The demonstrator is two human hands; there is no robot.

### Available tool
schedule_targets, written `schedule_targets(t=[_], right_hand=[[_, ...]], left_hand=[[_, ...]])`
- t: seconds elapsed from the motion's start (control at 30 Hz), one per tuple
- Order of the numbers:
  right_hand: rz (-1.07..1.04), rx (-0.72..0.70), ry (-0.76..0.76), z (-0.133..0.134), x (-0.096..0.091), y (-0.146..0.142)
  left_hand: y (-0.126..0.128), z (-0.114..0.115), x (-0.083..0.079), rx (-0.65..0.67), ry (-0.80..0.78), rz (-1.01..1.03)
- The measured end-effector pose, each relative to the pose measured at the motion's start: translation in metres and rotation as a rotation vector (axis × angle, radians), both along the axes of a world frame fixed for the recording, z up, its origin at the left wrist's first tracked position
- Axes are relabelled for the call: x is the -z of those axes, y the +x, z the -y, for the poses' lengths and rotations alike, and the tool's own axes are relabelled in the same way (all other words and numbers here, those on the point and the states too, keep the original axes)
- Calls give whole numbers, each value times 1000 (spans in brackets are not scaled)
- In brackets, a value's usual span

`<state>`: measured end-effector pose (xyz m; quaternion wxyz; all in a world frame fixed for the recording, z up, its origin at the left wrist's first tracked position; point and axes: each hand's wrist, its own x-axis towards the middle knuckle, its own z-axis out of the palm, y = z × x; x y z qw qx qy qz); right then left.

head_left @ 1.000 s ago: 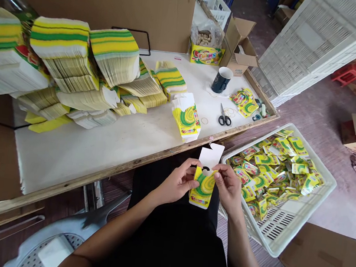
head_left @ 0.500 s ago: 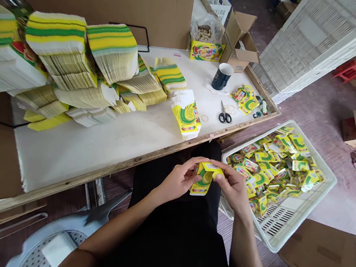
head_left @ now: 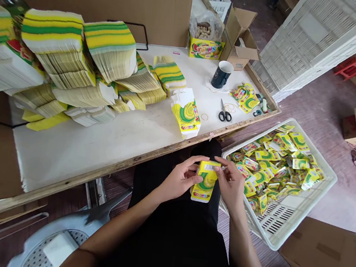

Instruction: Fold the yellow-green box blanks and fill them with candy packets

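Observation:
A small yellow and green carton (head_left: 205, 181) is held over my lap by both hands. My left hand (head_left: 180, 181) grips its left side, fingers curled round it. My right hand (head_left: 230, 185) pinches its right side near the top, where the flap with a barcode lies folded down. A short stack of flat cartons (head_left: 187, 116) rests on the white table (head_left: 114, 142) just ahead of my hands. A white crate (head_left: 286, 229) at my right holds many folded cartons.
Tall fanned stacks of flat cartons (head_left: 76, 59) fill the table's left and back. Scissors (head_left: 225, 113), rubber bands, a dark mug (head_left: 221, 74), a yellow box of nuts (head_left: 206, 47) and an open cardboard box (head_left: 242, 41) stand on the right. White crates (head_left: 311, 37) are stacked beyond.
The carton's white top flap, upright a second ago, has been folded down and closed. Both hands stayed over my lap holding the carton.

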<state>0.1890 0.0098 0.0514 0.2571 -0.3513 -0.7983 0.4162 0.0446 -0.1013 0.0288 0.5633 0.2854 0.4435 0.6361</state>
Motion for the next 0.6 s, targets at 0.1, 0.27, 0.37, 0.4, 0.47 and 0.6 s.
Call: schedule_targets(t=[0.1, 0.27, 0.37, 0.4, 0.47, 0.6], right_hand=[[-185, -7, -61, 1, 1, 2], [-243, 290, 359, -17, -10, 20], [-49, 587, 646, -35, -14, 39], [-13, 592, 646, -39, -13, 44], [1, 504, 569, -41, -7, 49], [-65, 365, 252, -23, 10, 35]], left_hand=[[10, -4, 0, -20, 69, -91], [-4, -24, -5, -174, 275, -707], [-39, -44, -1, -423, 143, -1109], [-51, -50, 3, -455, 53, -1190], [-71, -59, 14, -413, -53, -1264], [-82, -59, 32, -470, -17, -1230]])
